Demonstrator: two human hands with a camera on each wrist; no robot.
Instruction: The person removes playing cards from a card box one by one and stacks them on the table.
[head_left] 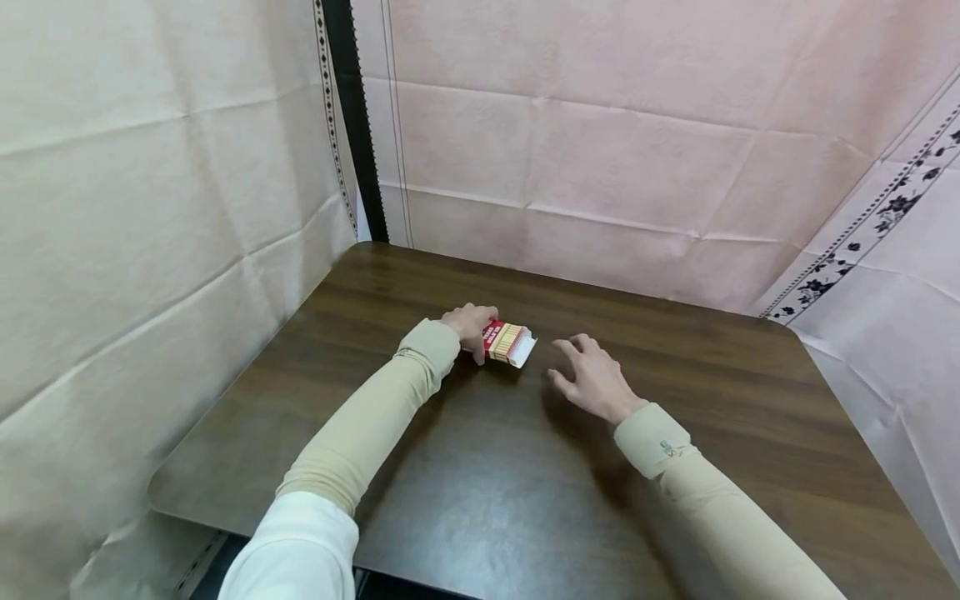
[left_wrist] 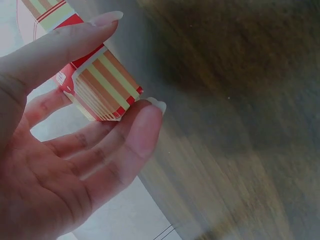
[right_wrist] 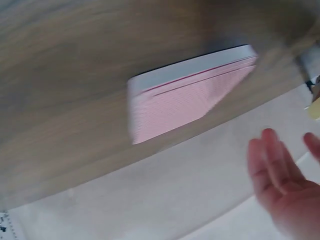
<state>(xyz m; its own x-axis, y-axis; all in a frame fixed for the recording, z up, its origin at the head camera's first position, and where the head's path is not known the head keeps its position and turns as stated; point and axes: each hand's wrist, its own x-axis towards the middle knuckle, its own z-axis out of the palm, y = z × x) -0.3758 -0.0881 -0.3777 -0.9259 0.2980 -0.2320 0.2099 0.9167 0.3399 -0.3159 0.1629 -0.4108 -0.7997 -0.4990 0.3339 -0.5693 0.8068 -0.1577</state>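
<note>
In the head view my left hand (head_left: 470,325) holds a small cardboard box (head_left: 507,340), red with white lettering and yellow stripes tipped in red. A white flap stands out at its right end. Seen from the left wrist, the thumb crosses one side of the striped box (left_wrist: 107,82) and the fingers lie along the other. My right hand (head_left: 594,379) hovers over the table to the right of the box, fingers spread and holding nothing. A blurred pink, ridged block (right_wrist: 190,102) with a pale edge shows in the right wrist view, apart from the right hand (right_wrist: 287,185); I cannot tell its kind.
The dark wooden table (head_left: 450,500) has rounded corners. Pale creased cloth (head_left: 600,150) hangs behind it and on both sides. A dark upright strip (head_left: 360,108) runs down the back left corner, and a floral border (head_left: 840,262) crosses the cloth at right.
</note>
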